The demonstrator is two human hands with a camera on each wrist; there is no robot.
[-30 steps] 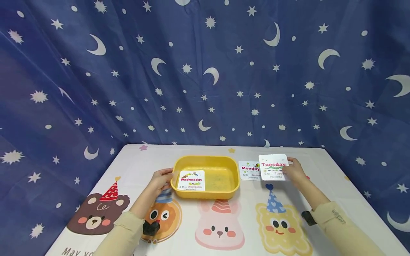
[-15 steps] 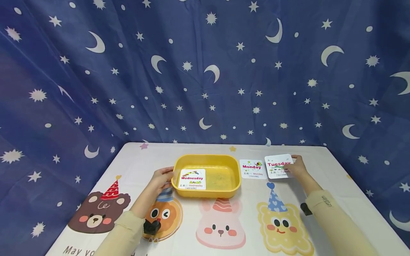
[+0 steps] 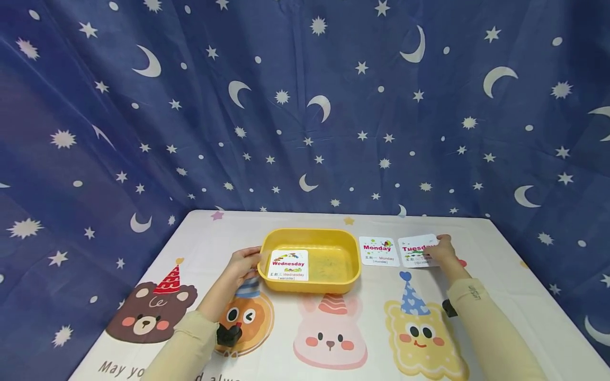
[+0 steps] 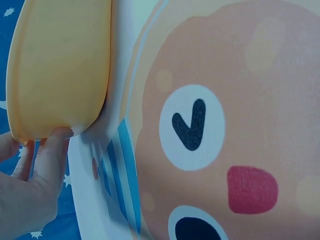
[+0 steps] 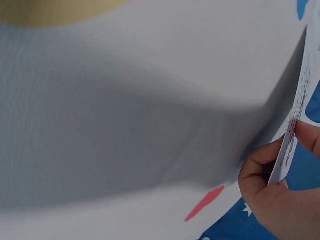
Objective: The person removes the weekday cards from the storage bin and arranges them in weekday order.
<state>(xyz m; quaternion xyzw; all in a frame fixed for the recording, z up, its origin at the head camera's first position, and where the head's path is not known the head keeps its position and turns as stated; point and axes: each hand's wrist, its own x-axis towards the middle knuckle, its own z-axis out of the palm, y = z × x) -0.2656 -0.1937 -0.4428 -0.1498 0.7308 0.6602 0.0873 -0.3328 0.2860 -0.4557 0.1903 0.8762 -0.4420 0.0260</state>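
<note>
Blue fabric is filling the whole far side, a curtain [image 3: 267,174] of pale moons and stars, and white cloth is spreading out before it over the tabletop [image 3: 271,365]. Printed cartoons are lining the near side: a brown bear [image 3: 145,315] is grinning at the left, a pink rabbit [image 3: 330,330] is sitting in the middle. Just beyond the rabbit, a yellow tray [image 3: 310,287] is taking centre stage! Two cream sleeves are reaching in from the near edge, one [image 3: 186,349] on the left, one [image 3: 491,328] on the right. Left hand [image 3: 241,267] now: its fingers are gripping the tray's left end. Right hand [image 3: 443,253]: thumb and curled fingers are pinching the Tuesday card [image 3: 413,253] by its right side, and that card is tilting, its held side standing off the cloth and casting a shadow. Just to its left, right of the tray, the Monday card [image 3: 379,252] is lying face up; whether the two are touching is staying unclear. Inside the tray, in the left half, the Wednesday card [image 3: 289,266] is showing its face.
</note>
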